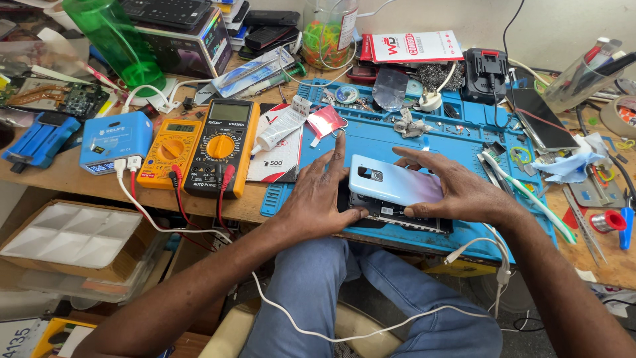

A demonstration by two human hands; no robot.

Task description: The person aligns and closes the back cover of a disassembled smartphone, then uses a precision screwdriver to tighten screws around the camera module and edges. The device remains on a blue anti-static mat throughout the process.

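Left hand (317, 199) and right hand (464, 192), fingers spread, pinch a thin, likely brittle pale-blue plastic phone back cover (395, 179) by its edges over the dark phone body (397, 215).

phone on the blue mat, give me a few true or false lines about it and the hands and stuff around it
1. Both hands are on the phone. True: the left hand and right hand grip it from either side.
2. The pale back cover is fully pressed flat onto the phone. False: it sits skewed, with the dark body showing under its near edge.
3. The phone lies on a blue mat. True.
4. The two multimeters stand to the right of the phone. False: they are to its left, beside a blue box.
5. A green bottle is in the right hand. False: it stands at the far left of the bench.
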